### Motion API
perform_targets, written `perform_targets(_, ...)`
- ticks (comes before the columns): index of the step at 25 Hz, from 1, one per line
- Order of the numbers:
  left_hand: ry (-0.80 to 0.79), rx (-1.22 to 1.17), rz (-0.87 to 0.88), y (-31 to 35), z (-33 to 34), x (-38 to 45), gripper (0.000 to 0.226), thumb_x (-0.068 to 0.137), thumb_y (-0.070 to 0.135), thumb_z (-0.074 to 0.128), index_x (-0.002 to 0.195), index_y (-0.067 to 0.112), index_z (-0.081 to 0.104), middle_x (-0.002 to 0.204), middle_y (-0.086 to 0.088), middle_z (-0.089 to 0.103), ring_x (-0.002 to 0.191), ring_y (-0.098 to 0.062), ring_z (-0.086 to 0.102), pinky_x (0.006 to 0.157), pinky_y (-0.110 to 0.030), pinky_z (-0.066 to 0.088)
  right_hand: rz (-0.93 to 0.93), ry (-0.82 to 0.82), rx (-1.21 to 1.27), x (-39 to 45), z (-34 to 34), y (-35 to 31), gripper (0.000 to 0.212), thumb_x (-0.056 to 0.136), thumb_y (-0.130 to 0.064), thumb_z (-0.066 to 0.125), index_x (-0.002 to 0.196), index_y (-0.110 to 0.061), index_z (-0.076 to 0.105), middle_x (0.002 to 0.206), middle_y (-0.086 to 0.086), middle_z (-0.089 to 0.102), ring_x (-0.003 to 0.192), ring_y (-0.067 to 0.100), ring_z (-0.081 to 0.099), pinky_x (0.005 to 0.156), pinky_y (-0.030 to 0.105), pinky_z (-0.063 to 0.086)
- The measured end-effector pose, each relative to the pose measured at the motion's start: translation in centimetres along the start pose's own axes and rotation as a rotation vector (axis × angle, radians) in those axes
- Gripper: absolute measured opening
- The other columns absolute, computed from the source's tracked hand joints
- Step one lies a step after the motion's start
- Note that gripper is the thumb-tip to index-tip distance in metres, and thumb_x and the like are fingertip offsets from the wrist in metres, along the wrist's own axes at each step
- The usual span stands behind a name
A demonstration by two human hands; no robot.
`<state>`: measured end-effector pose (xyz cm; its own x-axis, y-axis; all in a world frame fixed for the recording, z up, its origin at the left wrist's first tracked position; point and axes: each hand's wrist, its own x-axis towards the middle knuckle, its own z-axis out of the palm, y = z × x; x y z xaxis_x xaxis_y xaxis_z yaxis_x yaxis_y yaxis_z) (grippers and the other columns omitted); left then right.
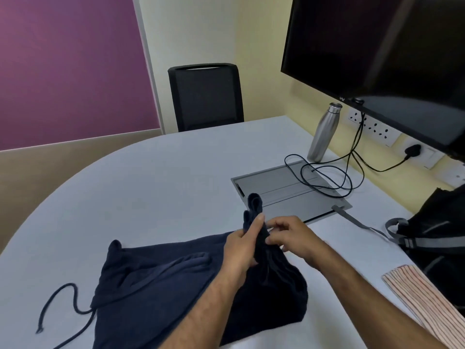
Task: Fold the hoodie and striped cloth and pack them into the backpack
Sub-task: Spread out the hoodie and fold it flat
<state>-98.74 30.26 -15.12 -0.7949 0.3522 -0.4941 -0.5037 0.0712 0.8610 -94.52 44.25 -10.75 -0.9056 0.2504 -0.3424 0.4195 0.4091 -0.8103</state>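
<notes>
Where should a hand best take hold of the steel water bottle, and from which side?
Grip the upright brushed-steel water bottle around its wide lower body, from the left, table side. The neck narrows and would slip; black cables and the yellow wall crowd its right.

The hoodie (pixel 161 280) is dark navy, its drawstring (pixel 63 306) the same shade. The striped cloth (pixel 425 301) is cream with thin reddish-brown stripes. The backpack (pixel 437 230) is black with grey straps. The table (pixel 151 177) is plain white — the cable hatch (pixel 281 187) set in it grey. The water bottle (pixel 323 133) is silver steel, the office chair (pixel 206 95) black mesh, the monitor (pixel 377 51) black, the wall panel (pixel 70 66) purple.
</notes>
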Motion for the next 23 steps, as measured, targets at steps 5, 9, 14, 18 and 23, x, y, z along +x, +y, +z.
perform_targets(5,0.059,0.11,0.011,-0.7,-5.8,-1.1,0.034,0.077,0.043,0.083,0.095,0.015,0.075,0.084,0.0,0.078,0.081,-0.017,0.075,0.074,-0.038,0.062,0.051,-0.243,0.254,-1.8,4.3,-2.0,0.05,0.059,-0.011,0.067,0.109,-0.008,0.068,0.103,0.015,0.075,0.096,0.028,0.072,0.088,0.032,0.055)
perform_targets(9,0.124,0.265,0.083,-0.9,-9.1,-1.7,0.012,0.085,0.023,0.072,0.088,0.013,0.075,0.082,-0.001,0.077,0.082,-0.022,0.074,0.079,-0.049,0.06,0.092,-0.108,0.464,-1.8,6.8,-1.5,0.054,0.058,-0.011,0.066,0.112,-0.009,0.06,0.101,0.019,0.074,0.093,0.029,0.073,0.091,0.043,0.056)
perform_targets(14,0.142,0.38,0.139,1.3,-12.7,-3.5,0.022,0.086,0.026,0.068,0.09,0.005,0.07,0.085,-0.007,0.075,0.077,-0.02,0.072,0.068,-0.039,0.059,-0.089,0.291,0.169,-0.8,9.8,1.2,0.028,0.093,-0.03,0.066,0.12,-0.024,0.063,0.122,-0.008,0.065,0.113,0.012,0.059,0.095,0.032,0.049)
perform_targets(18,0.159,0.278,0.097,3.4,-17.8,-5.2,0.016,0.086,0.017,0.067,0.08,0.003,0.064,0.081,-0.012,0.074,0.068,-0.02,0.067,0.059,-0.031,0.049,-0.193,0.154,-0.069,-0.5,12.2,3.0,0.08,0.084,-0.075,0.047,0.15,-0.03,0.038,0.147,-0.019,0.038,0.136,0.001,0.034,0.113,0.03,0.031)
perform_targets(23,0.22,0.26,0.038,3.6,-25.2,-7.2,0.01,0.089,0.01,0.067,0.094,0.012,0.076,0.087,-0.004,0.078,0.083,-0.026,0.074,0.072,-0.039,0.057,-0.262,0.044,-0.182,-0.2,16.0,3.8,0.087,0.08,-0.084,0.037,0.154,-0.04,0.021,0.162,-0.019,0.013,0.148,-0.003,0.006,0.123,0.034,0.013)
